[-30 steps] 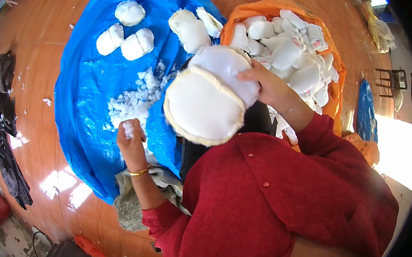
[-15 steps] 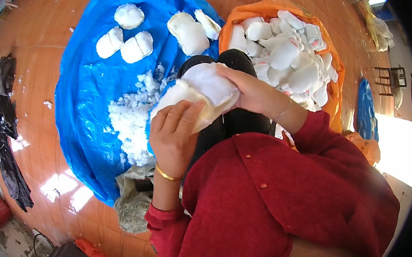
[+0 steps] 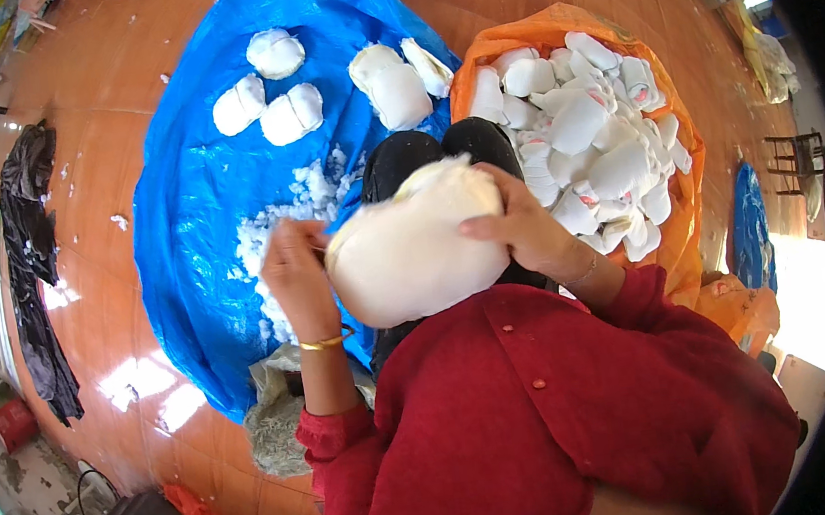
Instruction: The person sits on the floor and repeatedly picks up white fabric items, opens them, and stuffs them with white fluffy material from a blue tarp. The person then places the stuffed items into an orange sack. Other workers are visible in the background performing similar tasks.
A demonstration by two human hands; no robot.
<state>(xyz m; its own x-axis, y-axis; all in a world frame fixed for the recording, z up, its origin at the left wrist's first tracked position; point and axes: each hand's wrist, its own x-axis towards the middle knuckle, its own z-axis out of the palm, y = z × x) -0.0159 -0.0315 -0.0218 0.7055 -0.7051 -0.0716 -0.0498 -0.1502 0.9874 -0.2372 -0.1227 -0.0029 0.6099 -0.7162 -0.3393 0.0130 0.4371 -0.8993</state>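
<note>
Both hands grip one white stuffed cushion (image 3: 416, 247), held above the blue tarp (image 3: 194, 190). The right hand (image 3: 520, 231) curls its fingers over the cushion's right end; the left hand (image 3: 296, 275) pinches its left edge (fingers closed tight). Loose white stuffing (image 3: 283, 221) lies on the tarp just beyond.

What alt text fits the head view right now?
Both hands hold a white cushion over the lap: left hand at its left edge, right hand on its right. Beyond lie a blue tarp with stuffing and an orange sack of white pieces.
</note>
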